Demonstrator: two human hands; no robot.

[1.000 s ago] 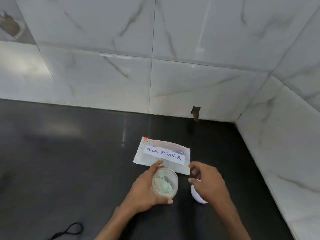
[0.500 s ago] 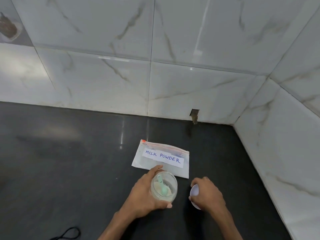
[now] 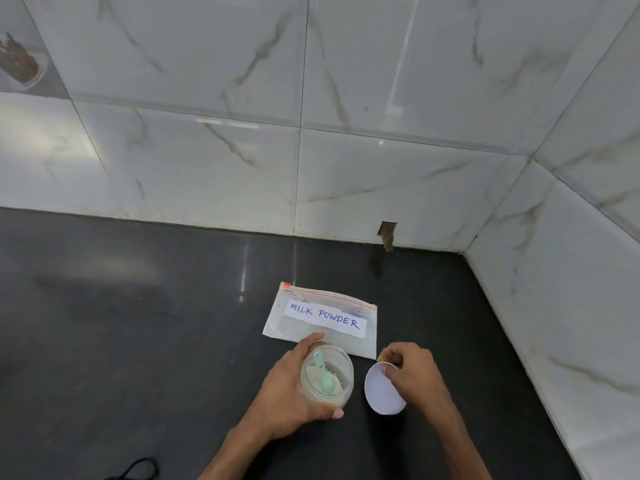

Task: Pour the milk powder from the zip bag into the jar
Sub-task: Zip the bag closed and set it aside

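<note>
Since the earlier frame, the lid point(image 3: 381, 393) is showing far more of its white face, and my right hand point(image 3: 419, 379) is sitting further right of it than before. That hand is curling its fingers over the lid's far right edge and gripping it there; I cannot tell whether the lid is resting on the counter point(image 3: 138, 323) or hanging just above it.

My left hand point(image 3: 284, 389) is still wrapping the jar point(image 3: 341, 363), thumb lying across the near side and fingers reaching round the far side. The jar is standing open, just left of the lid and not touching it. A green spoon point(image 3: 325, 379) is leaning inside it, bowl down, and a little pale powder point(image 3: 311, 372) is lying at the bottom.

The bag point(image 3: 360, 344) is lying flat on the dark counter just beyond the jar, its red zip strip facing the wall point(image 3: 381, 168). Its white label point(image 3: 325, 317) is reading MILK POWDER in blue. My left fingertips are reaching the bag's near edge, and neither hand is holding it.

A black cord point(image 3: 136, 471) is poking in at the bottom left edge.
</note>
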